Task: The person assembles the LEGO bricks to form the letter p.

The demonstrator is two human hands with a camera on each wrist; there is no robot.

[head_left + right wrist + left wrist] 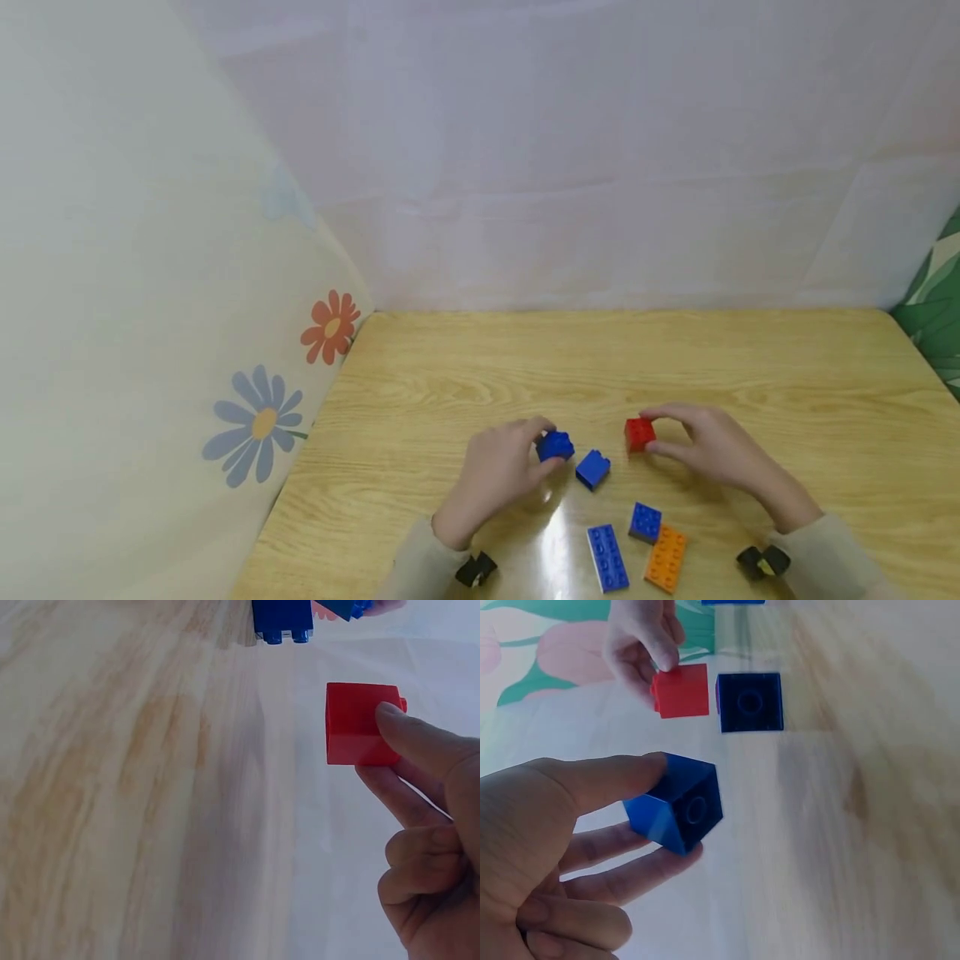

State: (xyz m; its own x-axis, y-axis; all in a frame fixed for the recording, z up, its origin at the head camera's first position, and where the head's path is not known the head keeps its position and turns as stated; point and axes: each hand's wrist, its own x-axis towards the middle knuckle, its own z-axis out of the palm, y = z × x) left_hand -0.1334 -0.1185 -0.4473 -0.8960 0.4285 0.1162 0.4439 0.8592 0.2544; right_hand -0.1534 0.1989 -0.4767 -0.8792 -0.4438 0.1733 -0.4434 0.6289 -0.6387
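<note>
Between thumb and fingers my left hand [501, 468] pinches a blue toy brick [555, 446]; its hollow underside faces out in the left wrist view. My right hand [712, 446] pinches a red toy brick [640, 435] by thumb and fingertips, seen side-on in the right wrist view [360, 724]. Between the two hands a second blue brick [593, 469] lies on its side, its hollow bottom [751, 703] visible to the left wrist camera.
Closer to me on the wooden table [420, 375] lie a long blue brick [608, 557], a square blue brick [646, 522] and a long orange brick [666, 558], the last two touching. A pale cloth wall [585, 183] rises behind, and a flowered one [150, 333] stands at left.
</note>
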